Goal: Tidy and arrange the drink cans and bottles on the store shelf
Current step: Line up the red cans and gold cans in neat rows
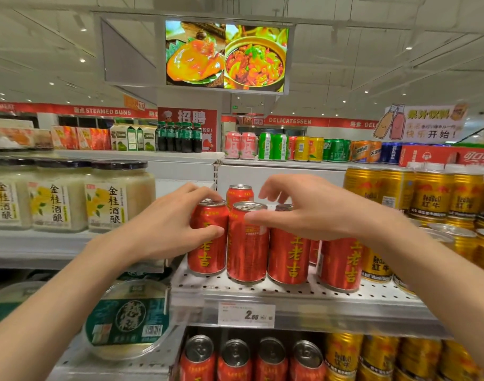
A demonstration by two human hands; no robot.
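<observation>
On the perforated grey metal shelf (pixel 290 294), a row of tall red aluminium drink cans with yellow characters stands at the front edge. The left hand (pixel 166 226) grips the leftmost red can (pixel 206 254), thumb on its side and fingers (pixel 208 194) curled over its rim. The right hand (pixel 312 207) hovers over the second red can (pixel 246 251), fingers spread and loosely bent, thumb just at its upper side, holding nothing. Gold energy-drink cans (pixel 428 196) stand to the right, and a white price tag (pixel 246 314) hangs below.
</observation>
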